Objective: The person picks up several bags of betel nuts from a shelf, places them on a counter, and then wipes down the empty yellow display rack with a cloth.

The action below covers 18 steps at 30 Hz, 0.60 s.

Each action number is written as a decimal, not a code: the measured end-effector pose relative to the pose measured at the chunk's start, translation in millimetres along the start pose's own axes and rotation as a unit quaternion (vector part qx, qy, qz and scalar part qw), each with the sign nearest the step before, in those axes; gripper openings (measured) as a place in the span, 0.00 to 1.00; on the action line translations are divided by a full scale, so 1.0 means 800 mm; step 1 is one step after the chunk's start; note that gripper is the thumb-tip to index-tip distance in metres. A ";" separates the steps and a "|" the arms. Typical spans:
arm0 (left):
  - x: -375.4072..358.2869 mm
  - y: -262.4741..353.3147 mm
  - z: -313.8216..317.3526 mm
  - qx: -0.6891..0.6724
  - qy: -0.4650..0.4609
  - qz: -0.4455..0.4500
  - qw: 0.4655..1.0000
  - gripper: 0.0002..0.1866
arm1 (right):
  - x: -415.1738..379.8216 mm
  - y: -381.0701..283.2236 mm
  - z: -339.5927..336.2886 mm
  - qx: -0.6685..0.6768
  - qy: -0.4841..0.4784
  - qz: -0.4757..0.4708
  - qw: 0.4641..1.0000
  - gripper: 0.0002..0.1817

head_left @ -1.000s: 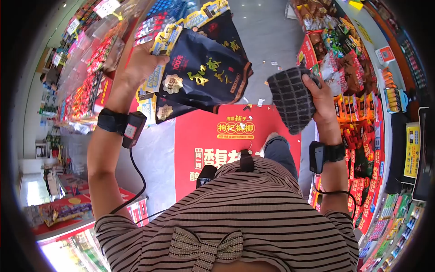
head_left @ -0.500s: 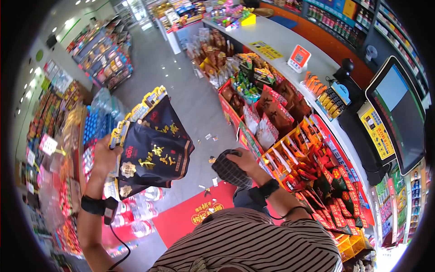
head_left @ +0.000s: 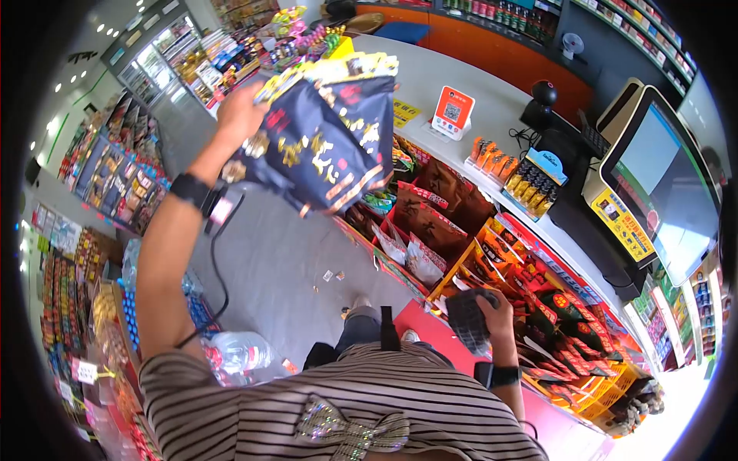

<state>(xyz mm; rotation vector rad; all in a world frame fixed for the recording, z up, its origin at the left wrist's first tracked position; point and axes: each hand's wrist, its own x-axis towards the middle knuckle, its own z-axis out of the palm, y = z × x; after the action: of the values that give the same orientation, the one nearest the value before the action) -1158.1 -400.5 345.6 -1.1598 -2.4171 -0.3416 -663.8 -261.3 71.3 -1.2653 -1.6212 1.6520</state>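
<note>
My left hand is closed on the yellow top edges of dark blue snack bags with gold lettering. The bags hang above the aisle and in front of the counter, and they hide some of the goods behind. A folded dark cloth with a grid pattern is gripped in my right hand. That hand is low on the right, beside a yellow crate of red and black packets. Each wrist wears a black band.
A long counter runs along the right, carrying a QR code stand, a display of small tubes and a screen. Brown bags fill boxes below it. Water bottles stand at lower left, and shelves line the left side.
My left hand has swung the bags up and right, from the aisle's left side towards the counter. My right hand moved right and down with the cloth. The view has turned right.
</note>
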 end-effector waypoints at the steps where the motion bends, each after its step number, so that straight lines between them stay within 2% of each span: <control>1: 0.031 0.015 0.007 0.009 0.014 0.009 1.000 0.22 | -0.019 -0.027 0.002 0.029 0.041 0.020 0.999 0.14; 2: 0.063 0.028 0.015 0.017 0.030 0.020 0.999 0.22 | -0.019 -0.002 -0.004 0.014 0.081 0.048 0.995 0.14; 3: 0.104 0.024 0.039 0.011 0.041 0.030 0.999 0.22 | -0.019 0.023 -0.008 -0.035 0.121 0.031 0.991 0.14; 4: 0.133 0.029 0.054 0.004 0.053 0.042 0.998 0.23 | -0.030 0.017 -0.003 0.008 0.150 0.071 0.986 0.14; 6: 0.198 0.048 0.084 -0.009 0.009 0.025 1.000 0.22 | -0.037 0.023 0.012 0.078 0.219 0.089 0.968 0.14; 9: 0.305 0.053 0.159 -0.055 0.019 0.097 0.994 0.22 | -0.042 0.020 0.052 0.161 0.299 0.129 0.932 0.13; 12: 0.340 0.057 0.209 -0.077 0.004 0.126 0.989 0.21 | -0.052 0.000 0.111 0.255 0.380 0.143 0.878 0.14; 14: 0.368 0.061 0.244 -0.079 0.007 0.164 0.983 0.20 | -0.053 -0.007 0.143 0.251 0.400 0.159 0.867 0.16; 15: 0.377 0.067 0.256 -0.083 -0.018 0.173 0.981 0.15 | -0.055 -0.016 0.159 0.252 0.415 0.164 0.859 0.15; 18: 0.398 0.070 0.322 -0.112 0.037 0.230 0.966 0.11 | -0.066 -0.030 0.190 0.233 0.461 0.178 0.837 0.15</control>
<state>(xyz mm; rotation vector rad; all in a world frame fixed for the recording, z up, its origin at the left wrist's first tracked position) -1362.2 -47.8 275.8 -1.7253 -2.0020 -0.5044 -777.0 -376.8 86.8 -1.7455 -0.3875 1.1611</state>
